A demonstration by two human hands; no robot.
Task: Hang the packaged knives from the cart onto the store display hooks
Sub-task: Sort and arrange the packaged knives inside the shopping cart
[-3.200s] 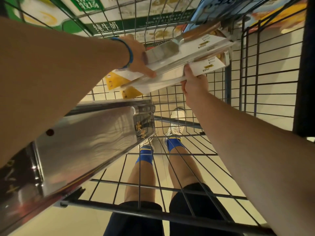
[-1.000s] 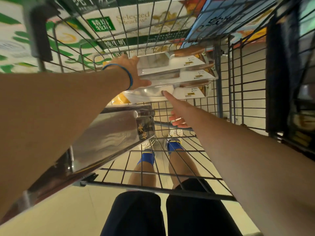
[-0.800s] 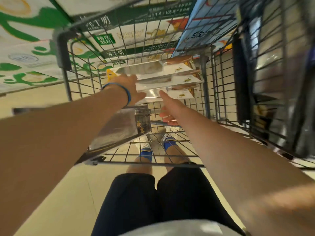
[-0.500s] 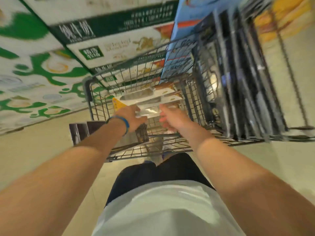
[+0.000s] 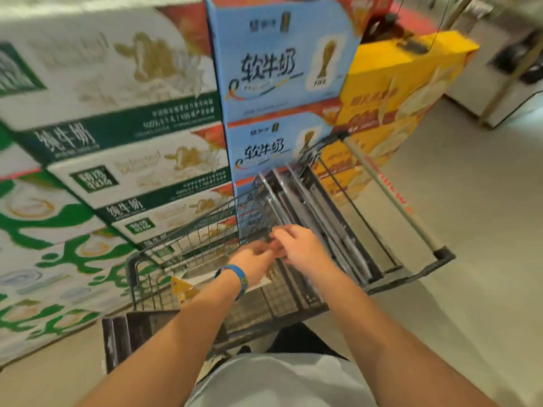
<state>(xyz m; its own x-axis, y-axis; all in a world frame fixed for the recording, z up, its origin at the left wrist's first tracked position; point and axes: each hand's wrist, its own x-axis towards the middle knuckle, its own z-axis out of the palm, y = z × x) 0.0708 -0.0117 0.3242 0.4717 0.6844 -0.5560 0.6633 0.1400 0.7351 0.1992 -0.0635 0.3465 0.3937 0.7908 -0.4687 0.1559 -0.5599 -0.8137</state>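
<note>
Blue-banded left hand (image 5: 256, 264) and right hand (image 5: 299, 248): both reached over wire cart (image 5: 130, 277), fingertips nearly meeting; blur hides the grip, so I cannot tell whether either holds anything. Behind cart: stacked milk cartons (image 5: 141, 171). In basket beneath left wrist: packaged knives (image 5: 183, 287), pale, yellow-cornered.

Over the wire cart (image 5: 132, 277), the left hand (image 5: 255, 263), with a blue wristband (image 5: 238, 278), and the right hand (image 5: 300, 248) meet fingertip to fingertip. Motion blur hides any grip. Packaged knives (image 5: 182, 288) lie below the left wrist. Stacked milk cartons (image 5: 117, 113) stand behind.
</note>
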